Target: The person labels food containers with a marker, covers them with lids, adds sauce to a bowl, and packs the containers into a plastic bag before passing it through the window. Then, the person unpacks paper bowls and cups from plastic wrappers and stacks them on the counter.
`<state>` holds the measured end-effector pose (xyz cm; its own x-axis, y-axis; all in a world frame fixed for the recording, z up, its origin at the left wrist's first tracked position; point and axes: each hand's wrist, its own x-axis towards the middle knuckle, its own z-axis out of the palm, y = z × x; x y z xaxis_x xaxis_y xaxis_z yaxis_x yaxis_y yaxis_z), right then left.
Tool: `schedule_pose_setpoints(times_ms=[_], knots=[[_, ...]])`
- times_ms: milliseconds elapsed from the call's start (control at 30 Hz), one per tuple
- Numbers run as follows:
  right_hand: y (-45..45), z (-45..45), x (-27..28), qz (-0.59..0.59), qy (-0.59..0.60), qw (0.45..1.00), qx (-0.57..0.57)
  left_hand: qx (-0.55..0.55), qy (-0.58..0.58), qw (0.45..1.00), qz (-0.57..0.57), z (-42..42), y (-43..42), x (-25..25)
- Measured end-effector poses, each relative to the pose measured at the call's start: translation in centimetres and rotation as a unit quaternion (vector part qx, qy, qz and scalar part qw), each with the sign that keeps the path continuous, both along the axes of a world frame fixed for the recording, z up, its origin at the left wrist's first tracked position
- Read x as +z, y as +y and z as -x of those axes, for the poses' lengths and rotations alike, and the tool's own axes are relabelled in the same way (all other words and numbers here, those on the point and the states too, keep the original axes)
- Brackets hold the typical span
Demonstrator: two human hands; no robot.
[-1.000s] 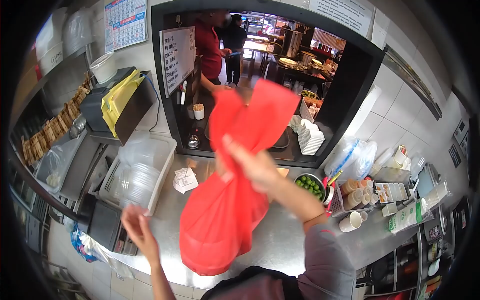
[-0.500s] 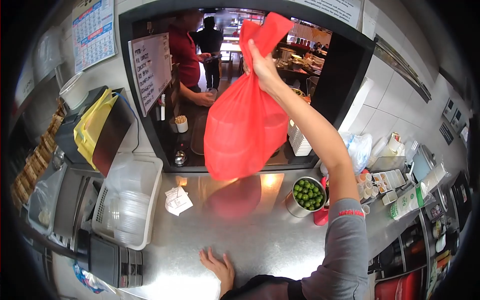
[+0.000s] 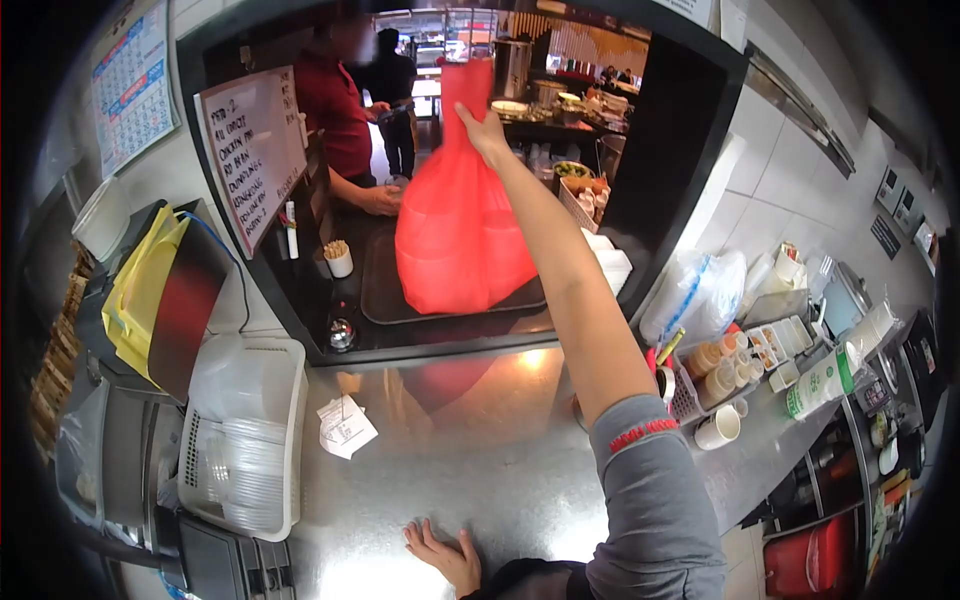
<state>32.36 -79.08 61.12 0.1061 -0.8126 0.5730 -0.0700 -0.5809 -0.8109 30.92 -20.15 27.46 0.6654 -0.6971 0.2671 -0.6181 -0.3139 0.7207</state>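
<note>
My right hand (image 3: 482,132) grips the gathered neck of a full red bag (image 3: 460,235), with my arm stretched through the wall opening. The bag is upright over a dark tray (image 3: 380,285) on the ledge; whether it rests on the tray is hard to tell. Near the front edge of the steel counter (image 3: 450,430), my left hand (image 3: 445,555) lies flat with its fingers spread, holding nothing. A white paper slip (image 3: 346,427) lies on the counter beyond it, to the left.
A white basket (image 3: 296,440) of clear plastic lids stands at the left. A cup of toothpicks (image 3: 339,260) and a metal bell (image 3: 342,335) are left of the tray. Sauce bottles (image 3: 718,372) and a paper cup (image 3: 717,428) stand right. A person in red (image 3: 335,115) is beyond the opening.
The red bag has gone from above the counter into the opening and come down over the tray, my right hand still on its neck. My left hand came down onto the counter.
</note>
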Motion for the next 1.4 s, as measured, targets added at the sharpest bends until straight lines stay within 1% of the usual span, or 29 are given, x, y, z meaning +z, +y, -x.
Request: schedule_pose_setpoints(times_ms=[100, 167, 200, 267, 333, 367, 400, 433, 500, 533, 567, 600, 633, 667, 700, 733, 767, 833, 867, 900, 933, 967, 1000, 1067, 1167, 1200, 1233, 1300, 1400], knots=[[-3.5, 0.9, 1.0, 0.049, 0.084, 0.984, -0.152, -0.012, 0.001, 1.0, -0.001, 0.1, 0.0, 0.0], [-0.1, 2.6, 3.4, -0.032, 0.107, 0.993, -0.038, -0.006, -0.008, 1.0, -0.001, 0.1, 0.1, 0.3], [0.6, 3.8, 4.0, -0.038, 0.132, 0.989, -0.044, -0.007, -0.016, 1.0, -0.001, 0.2, 0.0, 0.1], [3.0, 4.5, 4.8, -0.018, 0.213, 0.97, -0.119, -0.016, -0.048, 0.999, 0.004, 0.4, 0.0, -0.2], [5.4, 7.1, 6.4, -0.018, 0.261, 0.95, -0.172, -0.025, -0.055, 0.998, 0.019, 0.4, 0.0, -0.6], [7.0, 8.4, 7.5, -0.065, 0.256, 0.947, -0.183, -0.018, -0.054, 0.998, 0.026, 0.6, 0.0, -1.0], [8.8, 10.7, 8.1, -0.046, 0.246, 0.952, -0.176, -0.025, -0.078, 0.996, 0.034, 0.7, 0.1, -1.3], [10.7, 12.6, 8.5, -0.024, 0.237, 0.957, -0.165, -0.032, -0.077, 0.996, 0.028, 0.6, 0.4, -1.1], [15.4, 17.2, 8.8, 0.101, 0.326, 0.919, -0.196, -0.037, -0.069, 0.997, 0.017, 0.9, 0.5, -0.8], [18.2, 20.5, 8.4, 0.184, 0.375, 0.884, -0.21, -0.028, -0.082, 0.996, 0.034, 1.2, 0.7, -1.0], [20.6, 23.8, 8.2, 0.265, 0.42, 0.839, -0.222, -0.041, -0.069, 0.995, 0.056, 0.8, 0.8, -1.4], [21.6, 27.2, 7.2, 0.326, 0.423, 0.803, -0.263, -0.055, -0.055, 0.994, 0.078, 0.2, 0.9, -2.0], [23.2, 31.2, 7.1, 0.304, 0.435, 0.807, -0.26, -0.072, -0.04, 0.992, 0.1, 0.0, 1.1, -2.5], [24.2, 35.6, 6.3, 0.314, 0.437, 0.787, -0.303, -0.059, -0.04, 0.993, 0.099, 0.0, 1.4, -2.6], [25.7, 40.1, 6.2, 0.218, 0.483, 0.782, -0.328, -0.045, -0.041, 0.993, 0.098, 0.0, 1.8, -2.4], [26.5, 45.2, 5.7, 0.137, 0.521, 0.766, -0.351, -0.031, -0.041, 0.994, 0.097, 0.5, 2.2, -1.9], [26.6, 51.0, 4.4, 0.073, 0.499, 0.789, -0.351, -0.038, -0.037, 0.993, 0.105, 1.6, 2.7, -1.2], [27.7, 63.1, 1.5, -0.054, 0.455, 0.79, -0.409, -0.048, -0.026, 0.991, 0.121, 4.7, 4.1, 0.6], [30.8, 67.7, 1.0, -0.117, 0.453, 0.756, -0.457, -0.057, -0.029, 0.992, 0.112, 6.9, 4.7, 1.8], [32.2, 72.7, -1.0, -0.153, 0.461, 0.694, -0.532, -0.077, -0.013, 0.99, 0.115, 9.2, 5.1, 2.9], [35.7, 75.8, -1.1, -0.202, 0.464, 0.637, -0.582, -0.095, 0.002, 0.989, 0.117, 11.5, 5.5, 3.9], [35.0, 82.7, -4.5, -0.162, 0.422, 0.636, -0.625, -0.11, 0.018, 0.987, 0.119, 13.9, 5.8, 4.6], [37.0, 85.5, -5.9, -0.175, 0.368, 0.62, -0.671, -0.129, 0.019, 0.983, 0.13, 16.0, 5.7, 4.9], [40.4, 91.2, -8.5, -0.174, 0.355, 0.604, -0.692, -0.162, 0.021, 0.974, 0.154, 20.0, 5.1, 5.2], [42.2, 97.5, -12.0, -0.234, 0.395, 0.645, -0.612, -0.207, 0.038, 0.96, 0.184, 27.8, 4.3, 7.2], [42.3, 98.4, -12.8, -0.177, 0.362, 0.692, -0.599, -0.221, 0.049, 0.955, 0.189, 30.6, 3.8, 7.8], [40.8, 101.1, -15.0, 0.0, 0.309, 0.753, -0.581, -0.236, 0.059, 0.951, 0.192, 33.3, 3.6, 8.4], [41.6, 99.3, -13.5, -0.005, 0.297, 0.759, -0.579, -0.269, 0.076, 0.941, 0.193, 38.0, 3.3, 9.5], [41.8, 97.9, -12.3, 0.042, 0.344, 0.786, -0.512, -0.317, 0.086, 0.924, 0.194, 43.9, 2.8, 11.1]])
